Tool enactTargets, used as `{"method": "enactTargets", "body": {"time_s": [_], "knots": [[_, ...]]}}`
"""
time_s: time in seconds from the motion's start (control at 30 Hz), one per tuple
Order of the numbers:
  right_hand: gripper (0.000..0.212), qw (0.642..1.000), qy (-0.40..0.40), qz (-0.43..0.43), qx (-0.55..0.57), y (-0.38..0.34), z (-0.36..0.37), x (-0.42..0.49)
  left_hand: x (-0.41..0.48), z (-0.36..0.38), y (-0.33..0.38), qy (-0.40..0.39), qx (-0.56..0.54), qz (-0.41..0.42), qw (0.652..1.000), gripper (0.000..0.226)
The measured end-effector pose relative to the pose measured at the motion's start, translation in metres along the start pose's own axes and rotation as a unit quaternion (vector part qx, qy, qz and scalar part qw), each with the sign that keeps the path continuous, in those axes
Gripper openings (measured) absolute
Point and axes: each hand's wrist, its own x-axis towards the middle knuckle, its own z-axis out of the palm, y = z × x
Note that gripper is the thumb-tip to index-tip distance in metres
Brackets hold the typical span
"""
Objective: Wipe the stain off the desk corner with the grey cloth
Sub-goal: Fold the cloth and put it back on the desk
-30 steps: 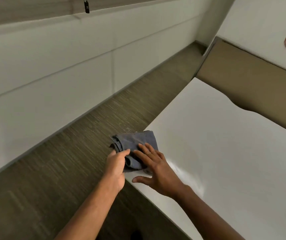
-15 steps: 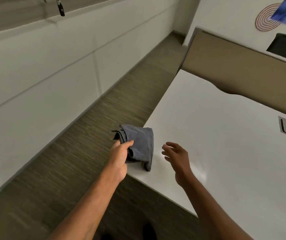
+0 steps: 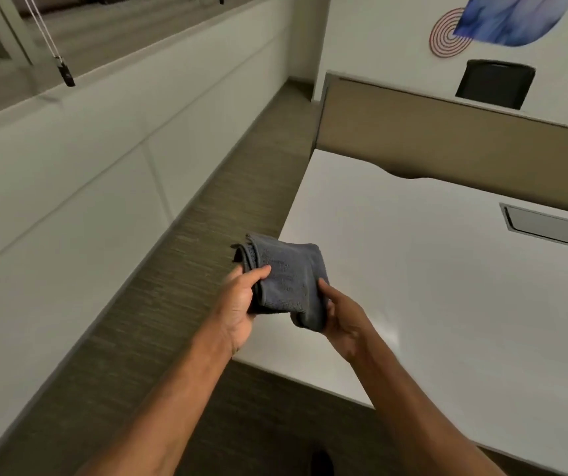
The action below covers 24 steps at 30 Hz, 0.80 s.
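Note:
The folded grey cloth (image 3: pixel 286 280) is held up in the air above the near left corner of the white desk (image 3: pixel 447 286). My left hand (image 3: pixel 241 300) grips its left side, thumb on top. My right hand (image 3: pixel 341 317) holds its lower right end, with the fingers wrapped under the fabric. The cloth is off the desk surface. No stain shows on the corner; part of that corner is hidden behind the cloth and my hands.
A tan divider panel (image 3: pixel 447 139) runs along the desk's far edge, with a black chair back (image 3: pixel 494 84) behind it. A grey cable slot (image 3: pixel 550 228) sits in the desk at the right. Brown carpet (image 3: pixel 158 338) and a white wall lie to the left.
The cloth went from pressed flat on the corner under both hands to lifted clear. My right hand let go, then took hold of its lower end again. The view rose.

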Motion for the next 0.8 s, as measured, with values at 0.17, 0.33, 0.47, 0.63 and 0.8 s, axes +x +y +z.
{"method": "enactTargets", "body": {"time_s": [0.17,0.33,0.47,0.63,0.8], "knots": [[0.029,0.992,0.049,-0.079,-0.088,-0.029,-0.015,0.001,0.01,0.019,0.009,0.01,0.117,0.038,0.992,0.031],[0.028,0.978,0.086,-0.142,-0.124,-0.061,-0.031,0.009,0.032,0.044,0.007,0.023,0.176,0.037,0.983,0.034],[0.035,0.975,0.086,-0.167,-0.118,-0.088,-0.049,0.023,0.056,0.063,0.001,0.023,0.194,0.016,0.981,0.03],[0.045,0.976,0.062,-0.171,-0.116,-0.123,-0.072,0.047,0.088,0.094,-0.005,0.033,0.211,0.003,0.977,0.036],[0.048,0.975,0.056,-0.186,-0.107,-0.155,-0.089,0.075,0.123,0.128,-0.004,0.031,0.228,0.009,0.973,0.037]]}}
